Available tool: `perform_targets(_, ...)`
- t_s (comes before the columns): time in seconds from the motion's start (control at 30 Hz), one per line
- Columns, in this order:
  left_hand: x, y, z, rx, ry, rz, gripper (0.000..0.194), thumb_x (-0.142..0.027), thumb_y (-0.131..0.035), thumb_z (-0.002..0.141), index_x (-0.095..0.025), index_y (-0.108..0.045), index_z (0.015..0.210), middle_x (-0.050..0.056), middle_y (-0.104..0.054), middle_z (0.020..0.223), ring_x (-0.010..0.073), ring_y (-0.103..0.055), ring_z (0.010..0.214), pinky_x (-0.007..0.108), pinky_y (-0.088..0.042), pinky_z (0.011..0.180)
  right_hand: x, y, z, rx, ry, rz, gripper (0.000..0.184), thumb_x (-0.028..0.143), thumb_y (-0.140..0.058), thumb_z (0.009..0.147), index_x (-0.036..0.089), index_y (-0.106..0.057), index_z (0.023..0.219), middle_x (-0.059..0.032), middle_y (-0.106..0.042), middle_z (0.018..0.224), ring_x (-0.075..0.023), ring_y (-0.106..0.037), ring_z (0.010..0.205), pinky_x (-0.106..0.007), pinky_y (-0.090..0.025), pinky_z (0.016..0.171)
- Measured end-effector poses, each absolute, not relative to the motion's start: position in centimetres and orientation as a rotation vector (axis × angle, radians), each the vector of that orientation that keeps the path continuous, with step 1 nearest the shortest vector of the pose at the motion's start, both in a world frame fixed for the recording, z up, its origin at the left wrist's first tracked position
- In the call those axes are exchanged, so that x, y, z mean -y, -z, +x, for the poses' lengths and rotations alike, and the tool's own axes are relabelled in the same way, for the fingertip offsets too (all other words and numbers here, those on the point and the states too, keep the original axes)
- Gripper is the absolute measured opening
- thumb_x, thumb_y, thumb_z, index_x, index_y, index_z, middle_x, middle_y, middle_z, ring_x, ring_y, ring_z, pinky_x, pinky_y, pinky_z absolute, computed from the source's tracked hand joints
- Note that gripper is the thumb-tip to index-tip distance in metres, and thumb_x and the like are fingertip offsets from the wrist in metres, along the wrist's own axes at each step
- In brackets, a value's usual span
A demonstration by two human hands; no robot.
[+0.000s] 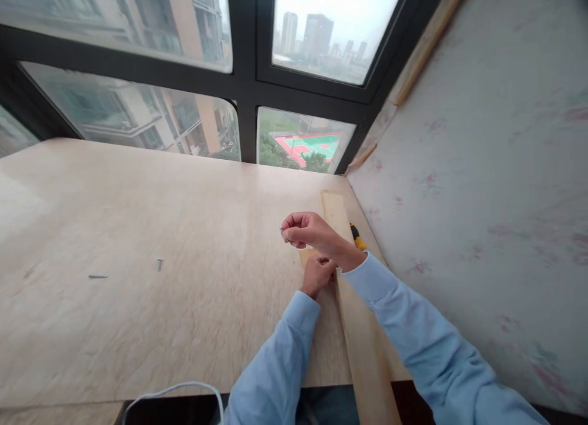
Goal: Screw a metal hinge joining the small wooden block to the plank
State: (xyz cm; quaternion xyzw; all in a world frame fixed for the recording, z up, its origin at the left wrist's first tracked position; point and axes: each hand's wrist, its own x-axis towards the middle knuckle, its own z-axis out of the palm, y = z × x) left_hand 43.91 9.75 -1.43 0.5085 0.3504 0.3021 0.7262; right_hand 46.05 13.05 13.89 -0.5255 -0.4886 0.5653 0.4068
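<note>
My right hand [310, 230] is raised over the sill, its thumb and fingers pinched on a small screw [282, 229]; only the screw's tip shows. Just below and behind it, my left hand [318, 275] is closed, fingers curled, against the left edge of a long wooden board [361, 327]. What its fingers hold, if anything, is hidden. A short piece of pale wood [305, 255] shows just beyond my left hand, partly covered by both hands. On the sill to the left lie two loose screws, one flat screw [98, 277] and one shorter screw [159, 264].
A yellow-and-black tool [357, 236] lies between the board and the papered wall [468, 198] on the right. Dark-framed windows [248, 131] stand behind the stone-patterned sill [184, 210]. A white cable [184, 385] loops over the front edge.
</note>
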Motion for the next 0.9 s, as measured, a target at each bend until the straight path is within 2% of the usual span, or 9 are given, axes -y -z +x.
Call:
perform_targets(0.03, -9.6, 1.5, 44.0, -0.776, -0.629, 1.087, 0.021, -0.030, -0.069, 0.078, -0.012, -0.063, 0.067, 0.002, -0.060, 0.063, 0.0149, -0.057, 0.059, 0.027, -0.047, 0.056, -12.0, -13.9, 47.8, 1.206, -1.394, -1.315, 0.021, 0.022, -0.069, 0.063, 0.015, -0.064, 0.082, 0.0027, -0.061, 0.064, -0.0048, -0.044, 0.049, -0.018, -0.032, 0.046)
perform_targets(0.13, -9.5, 1.2, 43.9, -0.779, -0.605, 1.030, 0.021, -0.033, -0.068, 0.073, -0.013, -0.066, 0.071, 0.002, -0.062, 0.066, 0.0144, -0.058, 0.060, 0.025, -0.047, 0.055, -8.9, -13.5, 52.5, 1.149, -1.347, -1.323, 0.041, 0.021, -0.071, 0.066, 0.014, -0.066, 0.106, 0.0033, -0.062, 0.068, -0.0058, -0.047, 0.051, -0.019, -0.037, 0.049)
perform_targets(0.2, -9.5, 0.8, 43.7, -0.794, -0.596, 1.018, 0.022, -0.034, -0.069, 0.070, -0.012, -0.069, 0.075, 0.003, -0.064, 0.070, 0.0145, -0.059, 0.062, 0.024, -0.047, 0.055, -6.9, -12.7, 54.7, 1.143, -1.295, -1.341, 0.047, 0.023, -0.073, 0.067, 0.015, -0.066, 0.112, 0.0036, -0.061, 0.067, -0.0069, -0.050, 0.053, -0.020, -0.040, 0.051)
perform_targets(0.3, -9.5, 0.3, 43.5, -0.798, -0.573, 1.009, 0.026, -0.035, -0.070, 0.069, -0.011, -0.072, 0.081, 0.005, -0.067, 0.073, 0.0144, -0.060, 0.064, 0.023, -0.046, 0.055, -4.5, -11.0, 56.6, 1.162, -1.167, -1.422, 0.030, 0.028, -0.072, 0.071, 0.014, -0.070, 0.098, 0.0003, -0.064, 0.069, -0.0086, -0.054, 0.057, -0.021, -0.044, 0.053)
perform_targets(0.43, -9.4, 0.0, 43.3, -0.780, -0.567, 0.945, 0.027, -0.035, -0.074, 0.068, -0.011, -0.073, 0.081, 0.005, -0.069, 0.074, 0.0144, -0.062, 0.063, 0.023, -0.047, 0.056, -2.7, -7.8, 57.3, 1.187, -0.891, -1.460, 0.024, 0.033, -0.071, 0.075, 0.016, -0.070, 0.092, -0.0034, -0.069, 0.077, -0.0134, -0.063, 0.066, -0.026, -0.052, 0.061)
perform_targets(0.53, -9.4, -0.2, 43.3, -0.767, -0.572, 0.905, 0.030, -0.036, -0.077, 0.066, -0.012, -0.074, 0.084, 0.005, -0.070, 0.075, 0.0153, -0.064, 0.065, 0.024, -0.048, 0.058, -2.3, -5.6, 57.2, 1.225, -0.641, -1.498, 0.019, 0.034, -0.068, 0.081, 0.017, -0.072, 0.088, -0.0064, -0.072, 0.084, -0.0160, -0.066, 0.073, -0.028, -0.054, 0.065)
perform_targets(0.77, -9.5, -0.3, 43.1, -0.713, -0.584, 0.859, 0.037, -0.039, -0.082, 0.066, -0.012, -0.076, 0.090, 0.007, -0.072, 0.079, 0.0149, -0.066, 0.066, 0.023, -0.049, 0.061, -2.2, -3.7, 57.1, 1.490, -0.314, -1.427, 0.020, 0.023, -0.058, 0.092, 0.020, -0.074, 0.103, -0.0076, -0.074, 0.094, -0.0159, -0.067, 0.079, -0.027, -0.052, 0.065)
perform_targets(0.9, -9.4, -0.4, 43.2, -0.722, -0.591, 0.861, 0.039, -0.042, -0.083, 0.066, -0.011, -0.076, 0.089, 0.008, -0.072, 0.079, 0.0141, -0.065, 0.066, 0.022, -0.048, 0.060, -1.9, -3.3, 57.5, 1.618, -0.246, -1.387, 0.022, 0.018, -0.056, 0.094, 0.021, -0.074, 0.105, -0.0067, -0.072, 0.093, -0.0156, -0.068, 0.084, -0.028, -0.054, 0.072)
